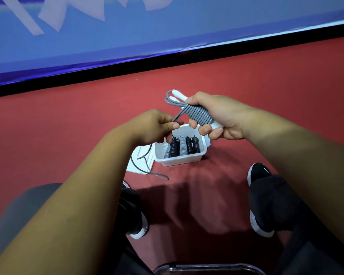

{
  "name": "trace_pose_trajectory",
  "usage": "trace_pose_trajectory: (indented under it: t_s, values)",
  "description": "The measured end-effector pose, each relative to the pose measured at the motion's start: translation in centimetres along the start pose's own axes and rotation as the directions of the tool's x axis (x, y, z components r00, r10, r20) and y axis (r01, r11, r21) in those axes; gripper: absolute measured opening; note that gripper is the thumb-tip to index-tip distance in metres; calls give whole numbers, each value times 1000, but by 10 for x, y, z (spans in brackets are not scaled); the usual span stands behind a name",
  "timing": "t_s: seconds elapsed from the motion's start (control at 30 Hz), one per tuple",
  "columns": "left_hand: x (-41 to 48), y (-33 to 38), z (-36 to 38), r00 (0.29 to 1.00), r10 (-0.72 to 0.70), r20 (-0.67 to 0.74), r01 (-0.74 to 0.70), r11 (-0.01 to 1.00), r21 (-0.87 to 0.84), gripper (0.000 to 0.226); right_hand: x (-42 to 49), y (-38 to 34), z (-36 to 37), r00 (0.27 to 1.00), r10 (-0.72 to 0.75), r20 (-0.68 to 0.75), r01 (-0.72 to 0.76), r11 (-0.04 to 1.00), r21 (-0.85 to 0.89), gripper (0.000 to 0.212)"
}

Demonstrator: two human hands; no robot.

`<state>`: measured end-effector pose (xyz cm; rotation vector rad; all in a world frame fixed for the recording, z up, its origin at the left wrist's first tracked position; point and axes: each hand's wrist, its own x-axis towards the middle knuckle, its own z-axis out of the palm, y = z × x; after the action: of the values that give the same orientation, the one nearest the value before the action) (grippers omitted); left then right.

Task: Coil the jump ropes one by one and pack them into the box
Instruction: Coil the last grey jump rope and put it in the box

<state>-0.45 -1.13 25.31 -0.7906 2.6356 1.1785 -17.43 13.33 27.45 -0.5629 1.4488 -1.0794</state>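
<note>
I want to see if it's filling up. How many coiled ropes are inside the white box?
5, side by side in the white box: a gray coil at the left, then a black coil, gray, black, black. The left hand hides one corner, so more may be there.

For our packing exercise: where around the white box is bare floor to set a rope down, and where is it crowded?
Bare red floor lies right of the box and beyond it. Left is crowded: lid, loose rope tail.
</note>
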Motion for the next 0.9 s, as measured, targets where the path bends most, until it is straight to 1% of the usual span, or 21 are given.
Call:
trace_pose_trajectory:
  t_s: [0.13,0.33,0.47,0.57,0.7,0.8,0.9]
  values:
    - [1,0,1,1000,16,-27,-17,999,-34,27,1,0,0,999,-10,-32,10,1000,-2,27]
    - [1,6,4,998,39,-59,-44,994,-98,23,3,0,2,999,13,29,-16,993,114,30]
    - [3,6,8,1000,14,-6,-15,996,-88,24,3,1,3,1000,2,21,-5,993,121,36]
    - [2,5,10,1000,6,21,-3,992,-127,20,2,2,3,1000,10,-5,-9,994,108,28]
    - [0,5,11,1000,2,27,1,994,-108,20,1,3,1,999,-9,-50,11,999,51,22]
    - [0,6,10,1000,4,18,-2,992,-126,20,2,3,2,998,-16,-55,20,997,73,19]
    - [1,9,10,1000,8,-9,-9,983,-186,20,4,2,3,999,-15,-45,19,994,105,21]
